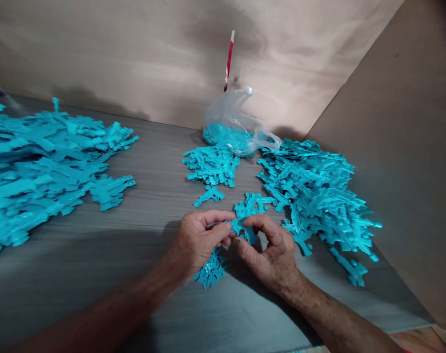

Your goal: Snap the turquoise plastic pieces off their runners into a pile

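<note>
Between my two hands is a flat turquoise plastic piece [248, 234], gun-like in outline. The fingers of my left hand [204, 233] are closed on its left end. My right hand [272, 252] has its index finger on the top edge, with the thumb lower down at the near side. Just beyond the fingers, more turquoise pieces [251, 203] lie on the table. Under my left hand, partly covered by it, sits a small heap of little pointed turquoise bits [211, 269].
A large turquoise pile [46, 166] spreads on the left, another [314, 191] on the right. A smaller pile [212, 165] lies in front of a clear plastic bag [241, 122] with turquoise bits. Wooden panels [152, 59] wall the grey table [152, 162]. A red-and-white stick [229, 59] stands behind the bag.
</note>
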The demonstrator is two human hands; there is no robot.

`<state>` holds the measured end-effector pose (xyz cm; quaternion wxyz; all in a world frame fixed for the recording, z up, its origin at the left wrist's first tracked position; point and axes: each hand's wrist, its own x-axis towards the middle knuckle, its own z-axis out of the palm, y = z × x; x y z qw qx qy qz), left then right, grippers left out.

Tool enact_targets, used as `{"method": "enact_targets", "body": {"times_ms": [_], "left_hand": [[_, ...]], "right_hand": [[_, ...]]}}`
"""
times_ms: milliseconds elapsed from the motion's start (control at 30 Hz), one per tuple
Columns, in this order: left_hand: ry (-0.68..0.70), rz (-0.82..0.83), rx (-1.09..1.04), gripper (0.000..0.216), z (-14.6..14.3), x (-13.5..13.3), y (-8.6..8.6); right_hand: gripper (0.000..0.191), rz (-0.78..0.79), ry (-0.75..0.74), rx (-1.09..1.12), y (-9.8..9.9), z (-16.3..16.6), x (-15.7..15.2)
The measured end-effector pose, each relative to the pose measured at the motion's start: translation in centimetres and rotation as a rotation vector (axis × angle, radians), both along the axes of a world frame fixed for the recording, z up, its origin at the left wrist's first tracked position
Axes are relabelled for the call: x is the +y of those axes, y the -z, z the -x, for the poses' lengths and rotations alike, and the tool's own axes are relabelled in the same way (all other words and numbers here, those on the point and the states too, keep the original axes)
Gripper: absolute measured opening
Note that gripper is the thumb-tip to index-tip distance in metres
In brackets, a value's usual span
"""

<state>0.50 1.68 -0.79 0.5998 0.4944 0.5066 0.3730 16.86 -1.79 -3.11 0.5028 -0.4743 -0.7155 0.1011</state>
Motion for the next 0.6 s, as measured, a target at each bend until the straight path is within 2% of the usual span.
{"method": "enact_targets", "body": {"times_ms": [200,333,400,500,600], "left_hand": [[-0.020,0.018,0.013,0.024,-0.2,0.3,-0.1],[-0.085,0.023,0.096,0.029,1.0,2.3,0.5],[-0.112,-0.043,0.167,0.037,2.3,3.9,0.9],[-0.074,-0.216,0.332,0.048,4.5,6.3,1.4],[-0.137,-0.406,0.560,0.049,6.2,7.4,1.3]], "right_hand": [[0.013,0.030,0.049,0.059,-0.7,-0.3,0.2],[0.012,0.034,0.101,0.077,-1.1,-0.7,0.5],[0.010,0.043,0.102,0.089,-1.1,-0.8,0.5],[0.010,0.050,0.073,0.103,-0.9,-0.7,0.5],[0.010,0.054,0.065,0.098,-0.7,-0.7,0.6]]}}
